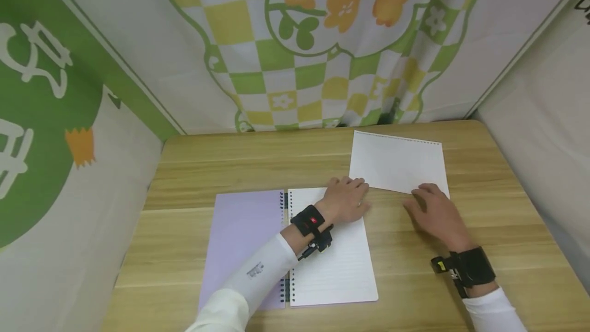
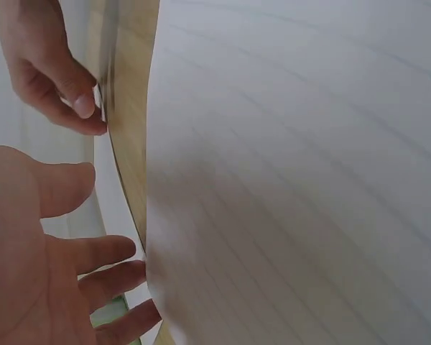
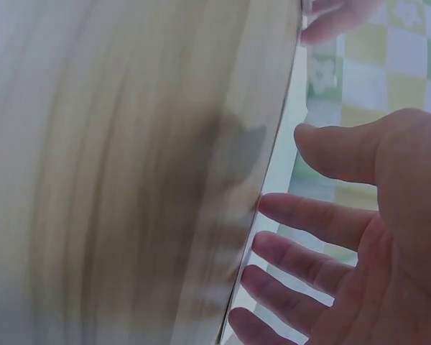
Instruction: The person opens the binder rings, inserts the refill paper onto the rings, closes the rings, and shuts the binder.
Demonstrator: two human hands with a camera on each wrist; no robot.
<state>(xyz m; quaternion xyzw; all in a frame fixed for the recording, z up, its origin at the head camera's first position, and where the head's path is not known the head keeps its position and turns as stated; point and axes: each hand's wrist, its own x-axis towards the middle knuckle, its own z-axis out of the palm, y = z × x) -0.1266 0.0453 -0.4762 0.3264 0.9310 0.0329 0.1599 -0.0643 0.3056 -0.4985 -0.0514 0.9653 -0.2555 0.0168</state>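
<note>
A loose white sheet (image 1: 398,160) with a row of holes along its far edge lies at the back right of the table. My left hand (image 1: 343,200) is over the top right corner of an open spiral notebook (image 1: 332,270), its fingertips by the sheet's near left corner. In the left wrist view its fingers (image 2: 111,287) are extended at the lined page's edge. My right hand (image 1: 435,214) is at the sheet's near right corner. The right wrist view shows its fingers (image 3: 294,259) nearly straight along the sheet's edge, thumb apart from them.
The notebook's purple cover (image 1: 246,240) lies flat to the left. Everything rests on a wooden table (image 1: 184,168). A patterned curtain (image 1: 313,65) hangs behind it, with fabric walls on both sides.
</note>
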